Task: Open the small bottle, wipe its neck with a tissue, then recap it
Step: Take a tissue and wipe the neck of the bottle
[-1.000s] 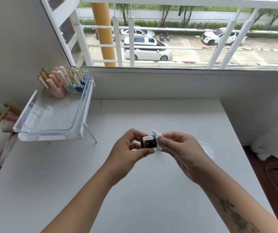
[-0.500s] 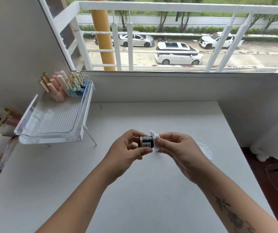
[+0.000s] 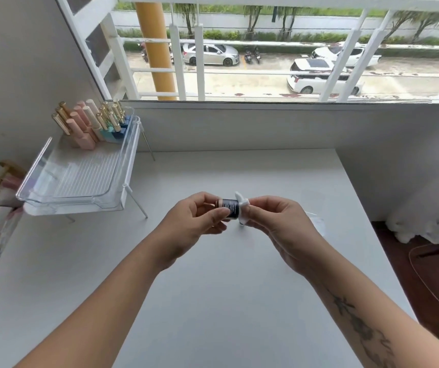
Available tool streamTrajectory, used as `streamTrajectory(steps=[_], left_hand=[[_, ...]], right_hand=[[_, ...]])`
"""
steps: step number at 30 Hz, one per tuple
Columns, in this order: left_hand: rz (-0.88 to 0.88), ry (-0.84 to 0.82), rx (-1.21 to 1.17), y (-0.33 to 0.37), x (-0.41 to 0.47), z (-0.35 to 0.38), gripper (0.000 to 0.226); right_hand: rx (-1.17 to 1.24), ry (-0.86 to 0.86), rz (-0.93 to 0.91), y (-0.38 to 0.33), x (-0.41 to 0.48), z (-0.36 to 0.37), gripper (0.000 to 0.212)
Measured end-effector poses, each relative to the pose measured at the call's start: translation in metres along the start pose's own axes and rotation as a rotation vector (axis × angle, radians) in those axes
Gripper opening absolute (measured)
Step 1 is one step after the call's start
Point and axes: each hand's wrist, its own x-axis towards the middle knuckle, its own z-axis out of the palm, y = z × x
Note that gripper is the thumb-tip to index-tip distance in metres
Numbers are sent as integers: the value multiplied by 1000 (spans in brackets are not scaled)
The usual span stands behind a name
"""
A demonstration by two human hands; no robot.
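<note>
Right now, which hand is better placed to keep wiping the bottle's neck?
Right. The right hand already pinches the tissue against the small bottle at its neck end, while the left hand steadies the bottle's body.

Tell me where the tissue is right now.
In the head view the tissue is mid-frame above the white table, pinched in the right hand against the end of the small bottle held by the left hand.

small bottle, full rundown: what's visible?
The small bottle is dark, with a printed label and a tan band at its left end. It lies sideways in the air above the white table. The left hand pinches its body; the right hand presses a white tissue over its right end, hiding the neck.
</note>
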Motion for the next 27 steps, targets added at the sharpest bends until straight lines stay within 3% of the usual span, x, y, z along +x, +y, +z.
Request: streamTrajectory(steps=[6, 10, 13, 20, 24, 27], left_hand=[[206, 47, 361, 2, 0, 8, 28], [152, 16, 331, 6, -2, 15, 27], [185, 17, 378, 6, -2, 18, 23], [426, 33, 456, 9, -9, 29, 32], [326, 40, 344, 8, -10, 33, 33], [245, 61, 226, 8, -11, 36, 29]], right_hand=[[134, -35, 61, -8, -2, -11, 24], [38, -18, 4, -9, -5, -17, 25], [28, -23, -9, -6, -10, -20, 12], [317, -9, 118, -7, -18, -23, 13], [512, -12, 201, -9, -24, -25, 33], [530, 13, 161, -11, -26, -32, 26]])
